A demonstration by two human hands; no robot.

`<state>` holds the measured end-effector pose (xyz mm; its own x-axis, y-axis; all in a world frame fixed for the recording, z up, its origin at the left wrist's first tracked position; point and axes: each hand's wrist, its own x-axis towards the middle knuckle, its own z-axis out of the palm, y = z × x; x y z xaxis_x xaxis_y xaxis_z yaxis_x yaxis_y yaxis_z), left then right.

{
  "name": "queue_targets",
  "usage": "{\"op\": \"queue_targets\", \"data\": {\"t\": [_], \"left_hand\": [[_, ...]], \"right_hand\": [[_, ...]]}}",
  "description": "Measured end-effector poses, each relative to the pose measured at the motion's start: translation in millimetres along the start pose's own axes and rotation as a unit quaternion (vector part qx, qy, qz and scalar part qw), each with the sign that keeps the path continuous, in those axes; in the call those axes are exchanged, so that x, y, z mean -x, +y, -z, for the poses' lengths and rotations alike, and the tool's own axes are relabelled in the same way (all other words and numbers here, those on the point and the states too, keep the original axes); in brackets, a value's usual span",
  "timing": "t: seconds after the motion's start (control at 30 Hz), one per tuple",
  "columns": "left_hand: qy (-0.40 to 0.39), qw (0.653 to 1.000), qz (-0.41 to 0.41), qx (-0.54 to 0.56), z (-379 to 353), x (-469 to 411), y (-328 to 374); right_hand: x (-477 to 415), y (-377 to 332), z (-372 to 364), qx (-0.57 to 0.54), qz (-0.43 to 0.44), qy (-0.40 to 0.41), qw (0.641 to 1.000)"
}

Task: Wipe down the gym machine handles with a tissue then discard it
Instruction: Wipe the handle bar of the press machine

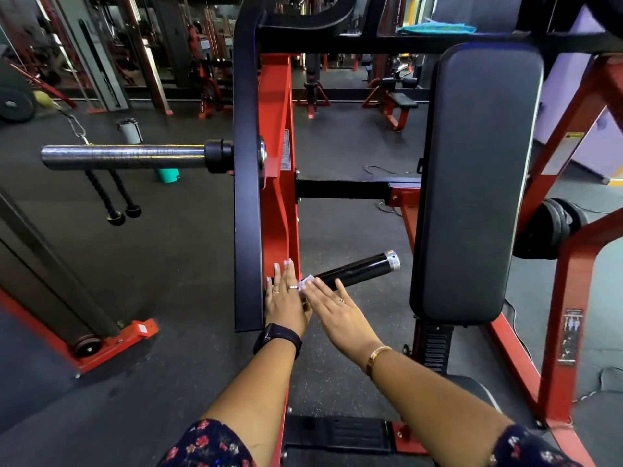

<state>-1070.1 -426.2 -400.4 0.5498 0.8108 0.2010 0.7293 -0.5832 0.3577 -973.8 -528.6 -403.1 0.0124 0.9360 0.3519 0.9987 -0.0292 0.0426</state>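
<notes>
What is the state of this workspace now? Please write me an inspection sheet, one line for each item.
Surface: dark rubber floor.
Job's things: white tissue pressed on the inner end of the black handle.
Clutter: teal cloth on the top bar; white container and teal container on the floor.
Grippers: left hand flat on the red frame, fingers straight; right hand, fingers straight, presses the tissue.
Cables: thin black cable on the floor beyond the frame.
Surroundings: black back pad, steel peg, weight plates, other machines behind.
</notes>
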Motion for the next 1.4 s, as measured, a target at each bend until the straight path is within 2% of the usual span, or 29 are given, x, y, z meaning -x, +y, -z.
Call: {"op": "queue_targets", "data": {"t": [0.17,0.3,0.4,0.53,0.7,0.83,0.93,1.07,1.13,1.23,1.4], "left_hand": [[-0.001,0.999,-0.017,-0.030,2.0,-1.3,-1.1],[-0.022,0.999,-0.026,-0.026,7.6,-3.4,0.1],[-0.021,1.000,-0.020,0.006,9.1,-2.7,-0.5],[0.007,0.998,0.004,0.064,5.5,-1.8,-1.9],[-0.011,0.999,-0.012,0.031,7.3,-2.3,-2.6],[-0.016,0.999,-0.011,0.037,9.1,-0.9,-0.7],[-0.011,0.998,-0.012,0.058,5.9,1.2,-3.2],[-0.008,0.998,-0.020,0.060,4.6,2.3,-3.0],[-0.005,0.998,-0.023,0.062,5.9,3.0,-1.5],[-0.001,0.998,-0.027,0.058,6.4,5.2,-0.8],[-0.012,0.998,-0.038,0.038,6.9,5.0,-2.7]], "right_hand": [[-44.9,-14.2,14.8,-0.017,-0.077,-0.006,0.997],[-52.1,-24.1,11.0,-0.041,-0.125,0.025,0.991],[-18.6,-22.4,-4.8,-0.002,-0.048,0.058,0.997],[1.1,-11.2,-9.7,-0.005,0.030,0.052,0.998],[-38.9,-13.3,11.2,0.014,-0.034,-0.010,0.999],[-46.8,-17.8,6.3,-0.002,-0.073,-0.009,0.997],[-17.5,-12.5,-4.3,0.053,-0.013,0.033,0.998],[8.3,20.9,-1.1,0.111,0.046,0.045,0.992],[8.6,40.1,7.8,0.120,0.005,0.074,0.990],[7.3,58.5,19.2,0.089,-0.110,0.090,0.986],[-5.3,24.9,7.6,0.045,-0.162,0.104,0.980]]}}
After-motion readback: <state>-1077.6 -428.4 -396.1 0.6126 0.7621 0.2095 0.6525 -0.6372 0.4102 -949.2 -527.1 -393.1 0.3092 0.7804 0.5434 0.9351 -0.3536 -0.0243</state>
